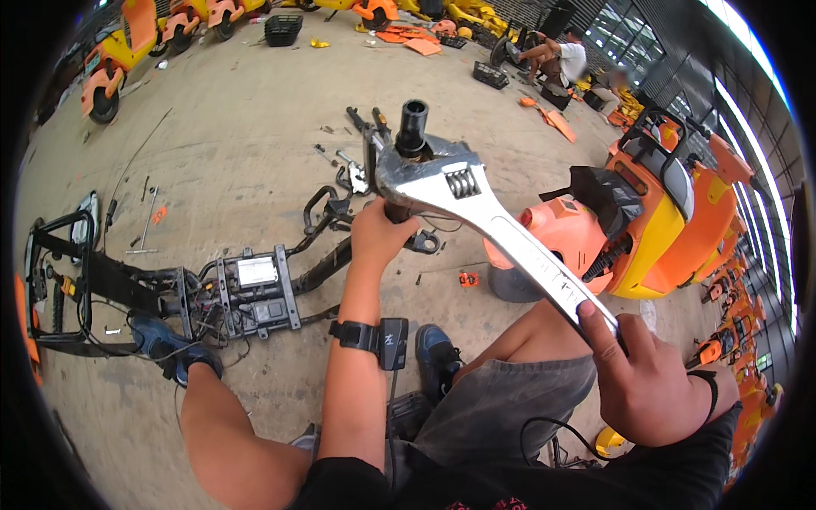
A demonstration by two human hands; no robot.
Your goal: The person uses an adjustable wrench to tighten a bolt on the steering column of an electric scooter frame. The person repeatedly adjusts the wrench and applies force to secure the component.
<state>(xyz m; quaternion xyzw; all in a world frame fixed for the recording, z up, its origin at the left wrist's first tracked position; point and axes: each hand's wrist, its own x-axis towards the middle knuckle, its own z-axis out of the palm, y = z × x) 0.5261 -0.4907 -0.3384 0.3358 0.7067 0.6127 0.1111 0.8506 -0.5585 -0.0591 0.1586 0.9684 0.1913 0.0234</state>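
Observation:
A large silver adjustable wrench [529, 255] slants across the middle of the view, its jaws set around a dark metal tube. The tube's hollow black end [413, 126] sticks up above the jaws. Near the end of the wrench handle, my right hand [642, 374] is closed on it, with the index finger laid along the metal. My left hand [381, 236] wraps around the dark tube just below the wrench head; its fingers are partly hidden. A stripped black scooter frame [297, 310] lies on the floor between and left of my legs, with boxes and cables on it.
An orange and yellow scooter [654, 225] stands at the right. Loose tools, including a T-handle bar [151, 217], lie on the concrete floor. Black crates [283, 31] and orange panels [422, 46] are farther back. Another person [565, 59] sits at the far right.

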